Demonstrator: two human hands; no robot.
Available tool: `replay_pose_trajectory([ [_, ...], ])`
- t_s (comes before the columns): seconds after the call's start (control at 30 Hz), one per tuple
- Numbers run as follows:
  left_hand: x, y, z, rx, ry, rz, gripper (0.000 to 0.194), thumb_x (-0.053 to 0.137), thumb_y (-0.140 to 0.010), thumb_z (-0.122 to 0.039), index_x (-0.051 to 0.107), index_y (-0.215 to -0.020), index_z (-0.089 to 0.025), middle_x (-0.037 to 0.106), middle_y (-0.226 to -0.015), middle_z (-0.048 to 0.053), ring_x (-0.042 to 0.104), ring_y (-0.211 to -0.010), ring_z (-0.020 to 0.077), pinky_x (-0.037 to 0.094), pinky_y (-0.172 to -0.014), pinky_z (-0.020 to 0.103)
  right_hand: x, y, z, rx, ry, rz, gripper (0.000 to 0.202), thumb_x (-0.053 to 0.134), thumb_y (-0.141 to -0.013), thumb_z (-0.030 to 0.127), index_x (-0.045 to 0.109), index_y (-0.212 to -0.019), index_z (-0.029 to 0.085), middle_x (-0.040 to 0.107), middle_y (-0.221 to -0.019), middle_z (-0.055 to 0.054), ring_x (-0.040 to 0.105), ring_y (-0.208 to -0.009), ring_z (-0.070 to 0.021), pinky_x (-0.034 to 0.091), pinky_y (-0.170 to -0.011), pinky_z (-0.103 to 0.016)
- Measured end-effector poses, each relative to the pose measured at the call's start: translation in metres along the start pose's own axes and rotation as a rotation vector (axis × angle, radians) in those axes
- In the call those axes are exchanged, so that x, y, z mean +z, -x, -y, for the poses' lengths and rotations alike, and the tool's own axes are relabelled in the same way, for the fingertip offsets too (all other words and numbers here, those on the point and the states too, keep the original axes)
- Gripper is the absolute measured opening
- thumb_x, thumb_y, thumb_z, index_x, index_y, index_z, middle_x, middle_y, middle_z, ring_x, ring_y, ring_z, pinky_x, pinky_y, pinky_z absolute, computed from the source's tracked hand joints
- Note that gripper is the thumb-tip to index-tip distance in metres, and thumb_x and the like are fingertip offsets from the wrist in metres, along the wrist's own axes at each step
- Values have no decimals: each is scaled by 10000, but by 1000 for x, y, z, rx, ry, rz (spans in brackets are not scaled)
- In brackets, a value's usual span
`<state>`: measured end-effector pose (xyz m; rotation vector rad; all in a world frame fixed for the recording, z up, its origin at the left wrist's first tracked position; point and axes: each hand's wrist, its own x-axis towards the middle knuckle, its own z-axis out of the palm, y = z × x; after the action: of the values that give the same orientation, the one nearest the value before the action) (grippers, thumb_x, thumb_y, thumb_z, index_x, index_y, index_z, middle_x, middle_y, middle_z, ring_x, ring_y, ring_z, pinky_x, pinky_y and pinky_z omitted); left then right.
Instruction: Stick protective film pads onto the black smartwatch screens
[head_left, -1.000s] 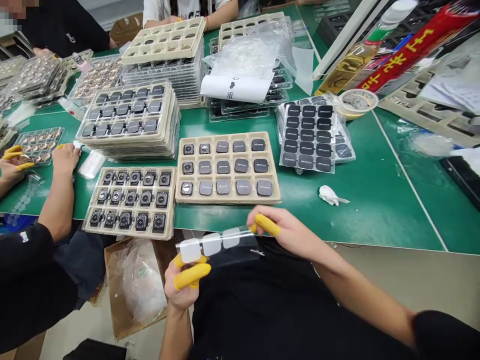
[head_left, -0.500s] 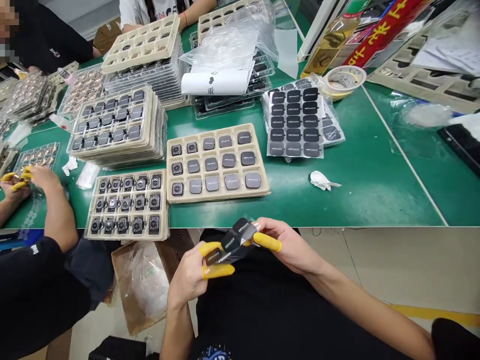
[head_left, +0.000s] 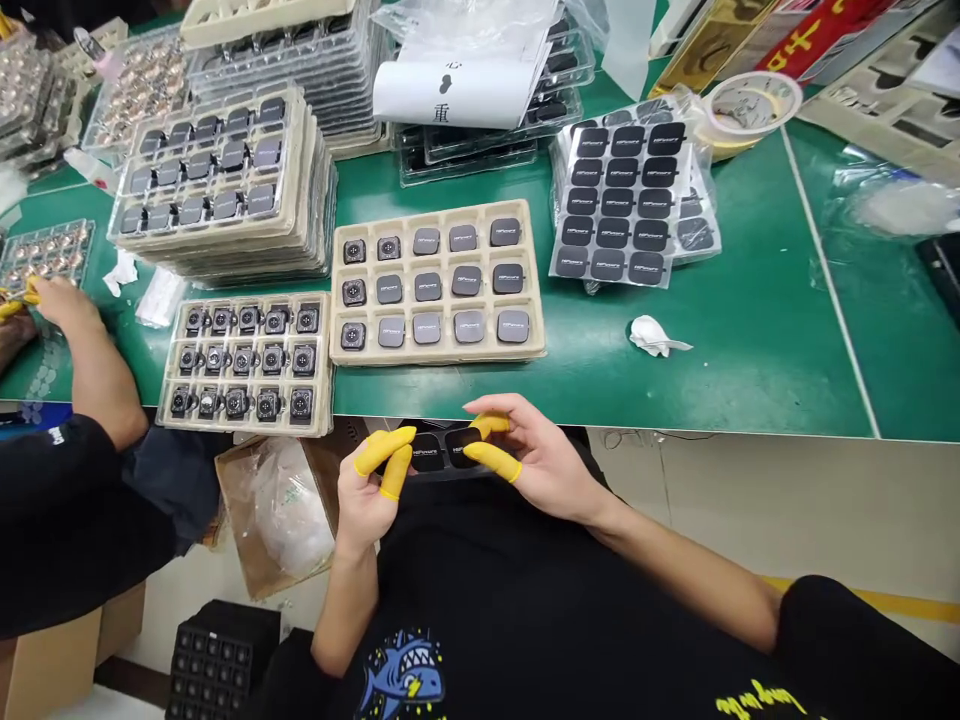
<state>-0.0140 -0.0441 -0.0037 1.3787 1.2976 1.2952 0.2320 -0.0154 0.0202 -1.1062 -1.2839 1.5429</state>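
Observation:
Between my hands, just off the table's front edge, is a short strip of black square stickers (head_left: 430, 455) with pale lettering, now held nearly level. My left hand (head_left: 369, 490) is closed, its yellow-cotted thumb and finger pinching the strip's left end. At the right end, my right hand (head_left: 546, 462) grips the strip between thumb and forefinger, both in yellow finger cots. Beyond them lies a beige tray (head_left: 437, 345) of watch-like square pieces, most topped with grey lettered squares and several showing bare dark backs. Left of it sits another tray (head_left: 324, 385) of dark watch bodies.
Sheets of black stickers (head_left: 622, 205) lie at the right, near a tape roll (head_left: 752, 103) and a crumpled tissue (head_left: 651, 336). Stacked trays (head_left: 311, 215) stand at back left. A co-worker's hands (head_left: 64, 305) work at far left. Below is a cardboard box (head_left: 238, 520) with plastic.
The sticker strip has gone from slanted to nearly level, and its right part is now between my right thumb and finger. My view has tipped downward, so the table appears higher.

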Motion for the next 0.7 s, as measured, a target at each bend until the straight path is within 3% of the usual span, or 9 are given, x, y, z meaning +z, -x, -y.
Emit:
replay_pose_trajectory([
  [0.1,-3,3,1,74,-21,-86,163,842,-1017,-325,909,-1160,-284,860,-965,36,796,-732,139,720,-641,216,-4,1,-1,-92,107,-5,319,760,-1053,521,741,-1280,298,788,-1096,-61,747,-939,-222,640,-877,-388],
  [0.2,-12,5,1,172,-16,-8,186,796,-1041,-253,909,-1180,-302,833,-961,31,798,-764,138,711,-628,206,-21,-34,14,-211,318,-55,226,694,-1096,471,756,-1244,312,819,-1149,-72,757,-1011,-260,633,-933,-440],
  [0.27,-18,5,1,227,-38,77,252,738,-1066,-200,903,-1217,-319,814,-1001,30,793,-753,123,702,-631,202,-31,-85,29,-315,509,-151,224,635,-1118,440,751,-1254,306,805,-1266,-94,736,-1137,-295,603,-1033,-493],
  [0.33,-21,4,1,242,-109,96,314,678,-1086,-160,895,-1245,-321,799,-1072,36,785,-732,99,694,-658,196,-36,-152,42,-369,723,-144,285,594,-1123,411,748,-1309,259,758,-1352,-138,674,-1291,-337,544,-1140,-538],
  [0.43,-22,5,1,250,-310,64,384,604,-1086,-121,898,-1238,-315,790,-1136,58,824,-878,132,708,-782,229,-31,-250,52,-216,1052,-34,366,617,-1107,348,730,-1395,152,650,-1443,-221,566,-1437,-389,460,-1226,-572],
  [0.5,-23,11,3,269,-437,24,445,560,-1062,-84,903,-1223,-317,796,-1168,68,833,-1037,169,713,-900,272,-25,-294,50,-171,1111,-7,340,741,-1043,353,768,-1287,118,629,-1401,-248,532,-1447,-436,457,-1210,-595],
  [0.57,-27,20,8,260,-498,-38,483,534,-1034,-56,907,-1203,-312,806,-1201,67,830,-1102,176,707,-964,291,-20,-317,44,-157,1129,12,352,855,-965,412,782,-1152,123,623,-1344,-242,535,-1411,-455,471,-1184,-605],
  [0.7,-33,35,20,153,-460,-170,372,594,-1027,-114,924,-1090,-274,822,-1170,70,839,-1040,178,710,-908,280,-16,-326,34,-162,1135,18,450,913,-893,499,725,-1098,145,601,-1336,-234,542,-1358,-442,493,-1146,-593],
])
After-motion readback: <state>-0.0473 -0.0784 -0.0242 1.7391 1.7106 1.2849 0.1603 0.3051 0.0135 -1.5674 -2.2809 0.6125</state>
